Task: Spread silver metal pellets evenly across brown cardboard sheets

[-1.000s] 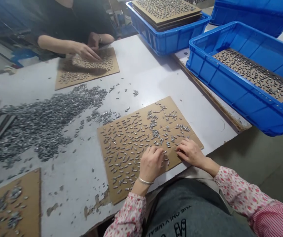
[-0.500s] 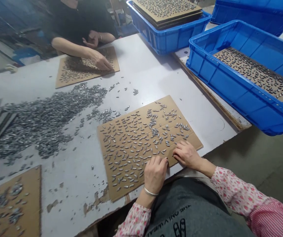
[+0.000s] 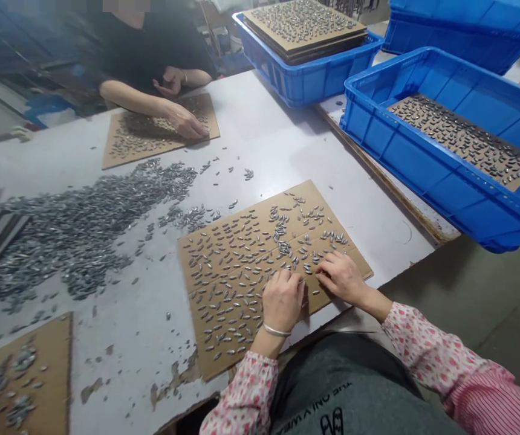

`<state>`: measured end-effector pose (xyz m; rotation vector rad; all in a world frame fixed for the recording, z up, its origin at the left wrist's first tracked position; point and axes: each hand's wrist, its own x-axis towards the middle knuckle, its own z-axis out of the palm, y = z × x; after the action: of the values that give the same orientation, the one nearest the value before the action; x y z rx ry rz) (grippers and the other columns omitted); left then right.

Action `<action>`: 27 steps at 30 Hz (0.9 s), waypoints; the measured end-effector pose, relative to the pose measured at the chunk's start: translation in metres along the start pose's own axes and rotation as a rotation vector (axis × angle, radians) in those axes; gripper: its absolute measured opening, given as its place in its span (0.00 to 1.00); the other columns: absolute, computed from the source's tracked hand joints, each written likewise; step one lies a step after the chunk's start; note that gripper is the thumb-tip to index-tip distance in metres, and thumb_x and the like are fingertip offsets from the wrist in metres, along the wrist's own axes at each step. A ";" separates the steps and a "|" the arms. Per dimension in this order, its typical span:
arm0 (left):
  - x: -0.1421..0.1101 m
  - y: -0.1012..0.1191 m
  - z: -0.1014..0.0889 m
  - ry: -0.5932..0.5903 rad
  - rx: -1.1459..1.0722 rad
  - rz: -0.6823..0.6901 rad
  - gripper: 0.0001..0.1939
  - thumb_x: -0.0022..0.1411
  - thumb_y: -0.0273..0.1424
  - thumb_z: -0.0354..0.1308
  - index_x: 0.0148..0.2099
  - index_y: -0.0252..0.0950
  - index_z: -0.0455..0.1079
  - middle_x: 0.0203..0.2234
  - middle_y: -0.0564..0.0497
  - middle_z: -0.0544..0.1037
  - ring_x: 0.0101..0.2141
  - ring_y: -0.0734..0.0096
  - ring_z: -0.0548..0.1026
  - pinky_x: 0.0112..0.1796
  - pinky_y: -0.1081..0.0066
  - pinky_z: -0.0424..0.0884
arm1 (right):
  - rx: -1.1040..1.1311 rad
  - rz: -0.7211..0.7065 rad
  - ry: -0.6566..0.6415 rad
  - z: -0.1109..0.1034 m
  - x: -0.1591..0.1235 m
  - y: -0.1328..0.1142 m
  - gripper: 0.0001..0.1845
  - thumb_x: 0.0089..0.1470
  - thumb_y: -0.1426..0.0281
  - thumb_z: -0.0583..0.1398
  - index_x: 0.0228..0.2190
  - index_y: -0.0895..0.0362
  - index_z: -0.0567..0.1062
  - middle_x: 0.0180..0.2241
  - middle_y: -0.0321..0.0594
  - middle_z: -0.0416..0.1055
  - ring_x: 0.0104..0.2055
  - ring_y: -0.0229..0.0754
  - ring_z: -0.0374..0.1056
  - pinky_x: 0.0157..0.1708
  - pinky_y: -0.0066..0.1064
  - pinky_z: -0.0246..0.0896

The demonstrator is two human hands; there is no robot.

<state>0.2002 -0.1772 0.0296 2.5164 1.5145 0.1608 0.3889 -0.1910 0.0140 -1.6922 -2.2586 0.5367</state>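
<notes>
A cardboard sheet (image 3: 224,278) lies on the table in front of me, with small grey spindle-shaped metal pieces (image 3: 282,248) on it. They lie spread apart on its left part and in loose clumps toward its right. Over the sheet's near part is my left hand (image 3: 282,302), fingers curled and pressed together, a bracelet at the wrist. Close on its right, my right hand (image 3: 342,278) has its thumb and fingers bent together beside the clumped pieces. Whatever sits in either set of fingertips is too small or hidden to make out.
A large heap of metal pieces (image 3: 92,223) covers the table's left. Another cardboard sheet (image 3: 55,368) lies at the lower left. Across the table, a person's hand (image 3: 187,121) works over a third sheet. Blue crates (image 3: 423,163) with loaded sheets stand at the right and back.
Both hands have shifted slightly away from the sheet's near edge, toward its middle. One metal piece now shows on the cardboard below my right hand. The other person's hand has barely moved.
</notes>
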 end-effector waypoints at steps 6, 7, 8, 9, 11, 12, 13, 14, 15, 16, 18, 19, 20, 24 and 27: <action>0.003 0.001 0.007 -0.043 0.050 0.049 0.10 0.64 0.29 0.49 0.33 0.38 0.70 0.32 0.47 0.72 0.37 0.64 0.68 0.37 0.66 0.62 | -0.145 -0.036 -0.052 -0.001 0.017 -0.012 0.10 0.61 0.65 0.54 0.34 0.57 0.73 0.37 0.44 0.68 0.43 0.46 0.58 0.41 0.37 0.49; 0.001 0.000 0.007 -0.049 0.046 0.059 0.10 0.64 0.28 0.48 0.33 0.38 0.70 0.32 0.47 0.72 0.37 0.64 0.67 0.37 0.66 0.62 | -0.165 -0.043 -0.060 -0.003 0.018 -0.014 0.11 0.61 0.66 0.53 0.34 0.57 0.73 0.37 0.45 0.69 0.42 0.46 0.58 0.41 0.37 0.49; 0.000 -0.001 0.008 -0.056 0.035 0.072 0.11 0.64 0.29 0.48 0.33 0.38 0.70 0.32 0.47 0.72 0.37 0.64 0.67 0.37 0.66 0.62 | -0.175 -0.054 -0.071 -0.005 0.017 -0.015 0.11 0.62 0.67 0.52 0.34 0.58 0.73 0.37 0.45 0.69 0.42 0.46 0.59 0.41 0.37 0.48; -0.001 -0.002 0.008 -0.065 0.016 0.086 0.11 0.65 0.29 0.48 0.34 0.38 0.70 0.32 0.47 0.72 0.37 0.64 0.67 0.37 0.66 0.62 | -0.176 -0.073 -0.088 -0.007 0.016 -0.016 0.11 0.62 0.67 0.52 0.33 0.58 0.73 0.37 0.45 0.69 0.42 0.46 0.59 0.40 0.37 0.49; -0.001 -0.004 0.007 -0.075 -0.034 0.108 0.11 0.65 0.31 0.48 0.35 0.39 0.71 0.32 0.48 0.72 0.37 0.65 0.67 0.37 0.67 0.63 | -0.162 -0.122 -0.126 -0.009 0.011 -0.015 0.11 0.61 0.67 0.53 0.31 0.58 0.73 0.36 0.44 0.69 0.41 0.46 0.59 0.40 0.37 0.49; 0.000 -0.005 0.006 -0.072 -0.055 0.110 0.11 0.66 0.32 0.47 0.36 0.40 0.71 0.33 0.48 0.72 0.37 0.65 0.67 0.37 0.67 0.63 | -0.153 -0.141 -0.140 -0.010 0.009 -0.013 0.10 0.60 0.67 0.54 0.31 0.57 0.72 0.35 0.44 0.69 0.41 0.46 0.59 0.41 0.37 0.49; 0.002 -0.006 0.005 -0.064 -0.069 0.108 0.11 0.66 0.33 0.47 0.38 0.40 0.71 0.33 0.48 0.72 0.37 0.66 0.67 0.38 0.68 0.63 | -0.145 -0.147 -0.147 -0.009 0.007 -0.011 0.10 0.60 0.66 0.55 0.30 0.57 0.72 0.35 0.43 0.69 0.41 0.45 0.59 0.41 0.37 0.49; 0.005 -0.006 0.004 -0.052 -0.073 0.101 0.12 0.66 0.33 0.47 0.39 0.40 0.71 0.34 0.48 0.72 0.37 0.66 0.68 0.38 0.68 0.63 | -0.138 -0.141 -0.147 -0.009 0.006 -0.009 0.10 0.59 0.66 0.55 0.30 0.57 0.72 0.34 0.43 0.69 0.41 0.45 0.59 0.41 0.37 0.49; 0.009 -0.006 0.003 -0.040 -0.068 0.091 0.12 0.67 0.33 0.46 0.40 0.40 0.71 0.34 0.48 0.72 0.37 0.66 0.68 0.38 0.68 0.63 | -0.131 -0.122 -0.142 -0.009 0.005 -0.007 0.10 0.59 0.66 0.55 0.30 0.57 0.73 0.34 0.43 0.69 0.40 0.45 0.59 0.40 0.36 0.50; 0.013 -0.006 0.002 -0.032 -0.056 0.087 0.11 0.66 0.33 0.47 0.41 0.40 0.71 0.34 0.48 0.72 0.37 0.66 0.68 0.38 0.68 0.63 | -0.119 -0.097 -0.134 -0.009 0.005 -0.005 0.10 0.59 0.66 0.56 0.30 0.57 0.73 0.34 0.43 0.69 0.40 0.45 0.59 0.40 0.36 0.50; 0.022 -0.005 0.002 -0.031 -0.022 0.097 0.11 0.66 0.33 0.48 0.41 0.41 0.72 0.34 0.48 0.72 0.37 0.66 0.68 0.37 0.67 0.62 | -0.080 -0.044 -0.102 -0.011 0.006 0.001 0.10 0.59 0.66 0.56 0.31 0.57 0.73 0.34 0.43 0.69 0.39 0.44 0.60 0.38 0.35 0.50; 0.026 -0.005 0.002 -0.035 -0.002 0.108 0.10 0.65 0.33 0.49 0.40 0.41 0.72 0.33 0.48 0.71 0.37 0.65 0.68 0.37 0.67 0.62 | -0.054 -0.020 -0.079 -0.014 0.006 0.004 0.09 0.59 0.66 0.56 0.32 0.57 0.74 0.33 0.42 0.69 0.39 0.43 0.60 0.38 0.34 0.51; 0.029 -0.004 0.002 -0.038 0.018 0.121 0.10 0.65 0.32 0.49 0.40 0.40 0.72 0.32 0.48 0.71 0.36 0.65 0.68 0.36 0.67 0.62 | -0.029 0.003 -0.053 -0.016 0.006 0.007 0.08 0.59 0.67 0.57 0.32 0.57 0.74 0.33 0.41 0.69 0.39 0.43 0.61 0.37 0.33 0.51; 0.035 -0.004 0.006 -0.017 0.081 0.173 0.10 0.66 0.31 0.48 0.38 0.40 0.72 0.32 0.47 0.71 0.37 0.64 0.67 0.36 0.66 0.61 | 0.020 0.037 0.004 -0.024 0.000 0.022 0.05 0.57 0.69 0.59 0.32 0.56 0.75 0.32 0.39 0.69 0.38 0.42 0.61 0.37 0.32 0.53; 0.035 -0.007 0.009 0.006 0.111 0.215 0.11 0.66 0.30 0.46 0.38 0.39 0.71 0.33 0.47 0.72 0.37 0.64 0.67 0.37 0.65 0.60 | -0.001 -0.016 -0.027 -0.022 -0.007 0.027 0.04 0.56 0.69 0.60 0.32 0.56 0.75 0.33 0.39 0.69 0.38 0.42 0.61 0.37 0.33 0.53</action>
<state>0.2125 -0.1439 0.0186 2.7660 1.2847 0.1182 0.4234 -0.1879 0.0215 -1.6753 -2.2894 0.5579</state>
